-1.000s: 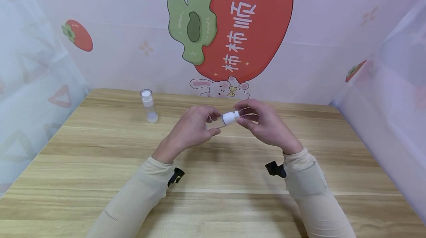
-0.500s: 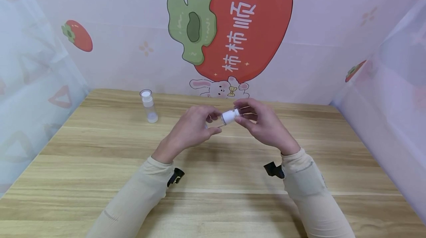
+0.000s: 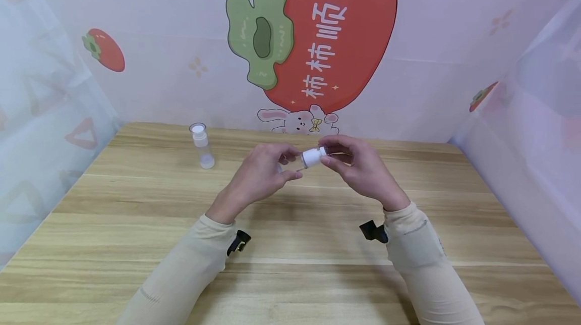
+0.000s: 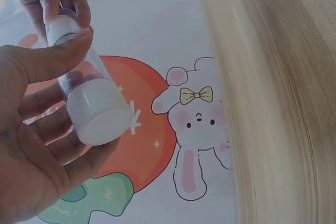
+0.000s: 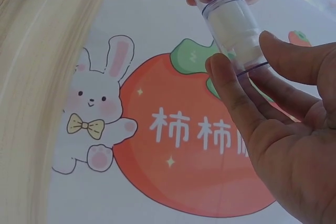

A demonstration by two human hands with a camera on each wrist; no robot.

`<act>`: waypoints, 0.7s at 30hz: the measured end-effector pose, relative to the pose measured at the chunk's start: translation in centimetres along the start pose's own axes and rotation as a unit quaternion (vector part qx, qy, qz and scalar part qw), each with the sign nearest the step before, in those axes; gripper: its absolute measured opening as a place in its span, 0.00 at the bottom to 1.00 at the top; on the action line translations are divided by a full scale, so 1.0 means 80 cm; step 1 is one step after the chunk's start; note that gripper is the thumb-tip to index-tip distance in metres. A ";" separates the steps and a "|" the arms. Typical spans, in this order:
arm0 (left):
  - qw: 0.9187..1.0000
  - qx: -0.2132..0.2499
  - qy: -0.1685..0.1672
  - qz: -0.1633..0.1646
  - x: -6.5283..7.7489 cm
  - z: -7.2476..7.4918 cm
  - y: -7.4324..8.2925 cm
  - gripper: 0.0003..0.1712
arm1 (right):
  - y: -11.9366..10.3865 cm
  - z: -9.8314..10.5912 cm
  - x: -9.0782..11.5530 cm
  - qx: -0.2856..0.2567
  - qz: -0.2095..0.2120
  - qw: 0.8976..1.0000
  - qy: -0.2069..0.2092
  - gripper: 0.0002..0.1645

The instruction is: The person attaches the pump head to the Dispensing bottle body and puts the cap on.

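Observation:
A small pump bottle [image 3: 312, 157] with a clear body and white collar is held tilted between both hands, above the table. My left hand [image 3: 260, 171] grips its clear lower body, thumb on one side and fingers on the other. Its white base [image 4: 100, 114] shows in the left wrist view. At the other end my right hand [image 3: 358, 168] pinches the clear cap [image 5: 252, 59] that surrounds the white pump top, with thumb and fingers on opposite sides. The right fingertips are partly hidden behind the bottle in the right wrist view.
A similar bottle [image 3: 204, 148] with a clear cap stands upright at the back left of the wooden table [image 3: 295, 274]. Behind the table hangs a printed cloth [image 3: 172, 77] with fruit and a rabbit. More cloth closes off the left and right sides.
My right hand has shifted very slightly left toward the left hand, staying at the capped end. The left hand keeps its grip almost unmoved. The standing bottle stays in place.

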State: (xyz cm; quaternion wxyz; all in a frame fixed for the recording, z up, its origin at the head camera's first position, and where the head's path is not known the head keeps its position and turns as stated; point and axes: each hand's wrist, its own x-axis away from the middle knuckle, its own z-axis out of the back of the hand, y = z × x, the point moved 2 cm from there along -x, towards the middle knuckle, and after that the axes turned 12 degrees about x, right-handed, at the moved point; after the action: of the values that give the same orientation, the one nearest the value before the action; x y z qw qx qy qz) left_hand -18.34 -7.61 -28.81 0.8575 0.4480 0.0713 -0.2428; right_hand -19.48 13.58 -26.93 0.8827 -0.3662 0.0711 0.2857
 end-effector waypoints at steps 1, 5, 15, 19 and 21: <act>1.000 0.000 0.001 -0.001 0.000 0.000 0.000 0.21 | 0.000 0.000 0.000 -0.001 0.000 1.000 0.002 0.19; 1.000 -0.002 0.003 -0.004 -0.001 0.000 0.000 0.21 | 0.000 -0.001 0.000 -0.001 -0.004 1.000 0.009 0.19; 1.000 -0.012 0.013 -0.020 0.000 -0.003 0.001 0.21 | 0.002 -0.003 -0.001 -0.007 -0.013 1.000 0.023 0.20; 0.999 -0.011 0.017 -0.031 0.001 -0.002 0.003 0.21 | 0.002 -0.002 -0.001 -0.008 -0.016 1.000 0.022 0.20; 0.999 -0.011 0.019 -0.034 0.001 -0.002 0.003 0.21 | 0.001 -0.002 -0.001 -0.007 -0.017 1.000 0.022 0.21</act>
State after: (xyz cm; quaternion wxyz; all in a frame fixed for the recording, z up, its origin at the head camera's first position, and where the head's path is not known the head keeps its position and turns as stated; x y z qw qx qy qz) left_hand -18.14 -7.37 -28.75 0.8519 0.4405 0.1059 -0.2627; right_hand -19.56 13.50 -27.10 0.8832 -0.3796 0.0818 0.2630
